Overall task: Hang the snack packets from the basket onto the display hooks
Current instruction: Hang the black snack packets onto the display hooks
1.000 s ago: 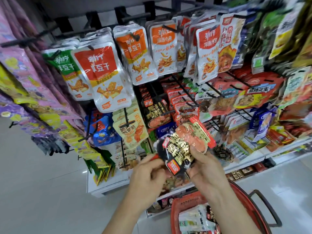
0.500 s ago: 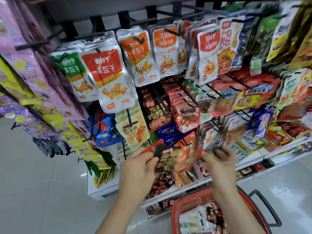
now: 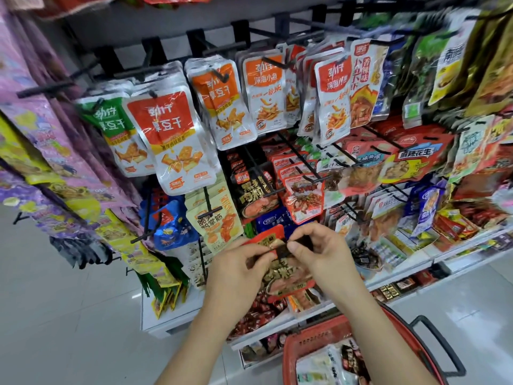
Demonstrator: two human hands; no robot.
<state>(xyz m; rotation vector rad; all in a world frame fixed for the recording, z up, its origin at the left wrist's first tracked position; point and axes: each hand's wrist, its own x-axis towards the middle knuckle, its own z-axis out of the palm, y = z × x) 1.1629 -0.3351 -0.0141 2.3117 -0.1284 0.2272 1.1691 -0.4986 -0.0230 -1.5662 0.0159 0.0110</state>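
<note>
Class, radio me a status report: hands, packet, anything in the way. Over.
Both left hand, right hand pinch top of black-and-red packet. Packet not yet on a hook. Red basket below holds more. Nothing blocking the rack.

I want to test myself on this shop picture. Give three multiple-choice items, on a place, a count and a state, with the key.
1. Where is the basket? A. low right of the view B. on a chair C. hung from the ceiling
2. How many hands hold the black-and-red packet? A. none B. one C. two
3. The basket is: A. empty B. holding packets C. overturned
Key: 1 A, its red rim shows at the bottom right. 2 C, left hand and right hand both pinch it. 3 B, packets lie inside.
</note>
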